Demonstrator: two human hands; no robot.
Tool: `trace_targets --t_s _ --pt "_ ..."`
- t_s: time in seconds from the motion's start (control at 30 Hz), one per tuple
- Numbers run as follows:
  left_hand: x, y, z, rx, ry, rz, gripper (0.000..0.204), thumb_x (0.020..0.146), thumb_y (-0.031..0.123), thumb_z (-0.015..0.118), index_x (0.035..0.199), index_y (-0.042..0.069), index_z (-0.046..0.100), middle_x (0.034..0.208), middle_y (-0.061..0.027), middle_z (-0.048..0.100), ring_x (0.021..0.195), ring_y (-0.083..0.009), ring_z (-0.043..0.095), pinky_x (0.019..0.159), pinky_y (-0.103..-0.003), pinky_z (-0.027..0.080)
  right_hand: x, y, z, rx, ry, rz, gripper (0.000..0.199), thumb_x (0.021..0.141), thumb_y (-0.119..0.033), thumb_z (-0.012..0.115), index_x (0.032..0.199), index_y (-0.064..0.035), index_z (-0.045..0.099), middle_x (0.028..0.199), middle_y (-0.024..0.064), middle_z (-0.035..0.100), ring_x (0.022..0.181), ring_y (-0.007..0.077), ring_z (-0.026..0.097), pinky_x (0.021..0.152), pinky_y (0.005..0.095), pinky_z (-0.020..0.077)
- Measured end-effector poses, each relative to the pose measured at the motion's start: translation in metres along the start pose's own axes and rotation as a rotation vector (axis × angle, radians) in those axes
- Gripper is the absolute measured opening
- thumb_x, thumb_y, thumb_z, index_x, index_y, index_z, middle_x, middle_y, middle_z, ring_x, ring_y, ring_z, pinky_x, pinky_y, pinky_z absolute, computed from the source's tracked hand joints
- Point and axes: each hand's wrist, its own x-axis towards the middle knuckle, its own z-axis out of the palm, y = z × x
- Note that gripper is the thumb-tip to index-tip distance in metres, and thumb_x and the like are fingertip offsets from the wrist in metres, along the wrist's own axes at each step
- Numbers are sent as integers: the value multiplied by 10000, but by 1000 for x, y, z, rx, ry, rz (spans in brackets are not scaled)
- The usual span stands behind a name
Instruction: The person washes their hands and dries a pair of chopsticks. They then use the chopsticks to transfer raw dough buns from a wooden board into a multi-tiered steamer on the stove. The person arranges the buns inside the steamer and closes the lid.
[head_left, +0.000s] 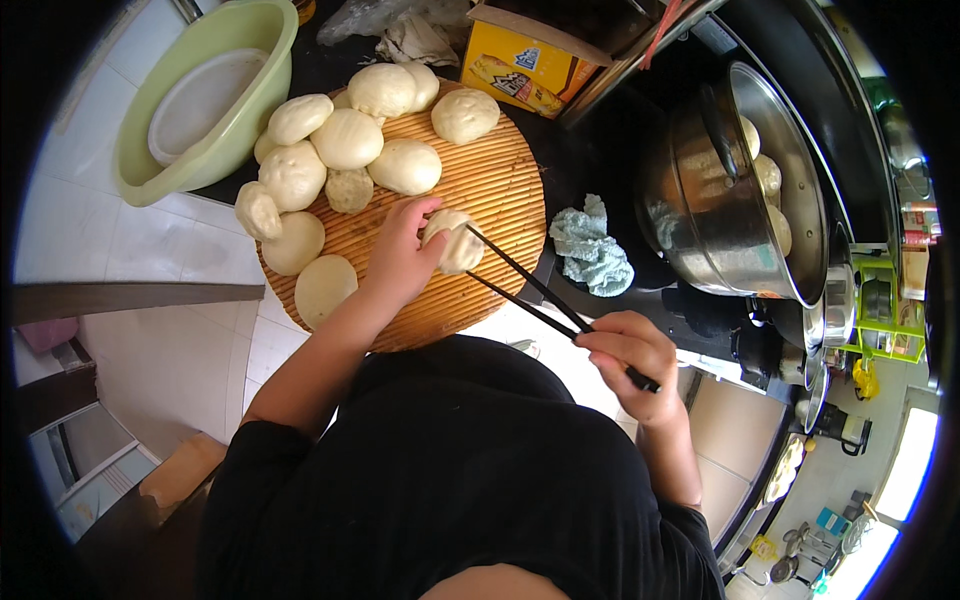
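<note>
My left hand [400, 255] is closed on the side of a pale steamed bun [456, 245] over the near part of a round slatted bamboo tray [505, 190]. In my right hand [638, 362] is a pair of black chopsticks [540, 290]. Their tips are spread apart, and they reach the bun's right side and lower edge. Several more buns [347, 138] are piled on the tray's far and left parts, some overlapping. One flat bun [326, 290] lies near the left rim, close to my left forearm.
A large steel steamer pot [690, 190] with buns [768, 176] inside stands on the right. Between it and the tray lies a crumpled light-blue cloth [592, 245]. A green basin [200, 100] sits at the far left, and a yellow cardboard box [525, 65] is behind the tray.
</note>
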Motion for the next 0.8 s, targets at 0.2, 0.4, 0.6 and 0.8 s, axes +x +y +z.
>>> trace_targets --t_s 0.2,0.4,0.6,0.8 --pt "-23 -11 3 364 -42 52 705 662 229 732 1233 10 381 1200 -199 419 1079 -321 432 928 -382 354 -45 17 -13 144 200 161 109 761 -24 576 828 50 621 843 155 595 711 219 576 621 281 463" --pt "-25 -11 16 306 -84 65 1049 558 300 798 1347 10 170 1244 -241 370 1130 -378 377 977 -425 298 -65 26 -10 237 318 253 118 799 -42 544 822 52 611 790 143 605 702 209 577 622 285 478" --pt "-12 -12 29 341 -41 111 1034 581 185 780 1365 29 124 1219 -229 393 1119 -346 408 959 -410 328 -66 31 -18 218 343 204 123 816 -46 533 826 54 603 797 148 605 696 206 577 608 282 483" --pt "9 -15 32 -549 -83 -397 850 642 97 717 1330 69 220 1220 -181 409 1092 -275 446 880 -393 399 -72 39 -14 495 564 306 220 886 -118 465 861 76 566 886 163 561 732 242 594 628 356 543"
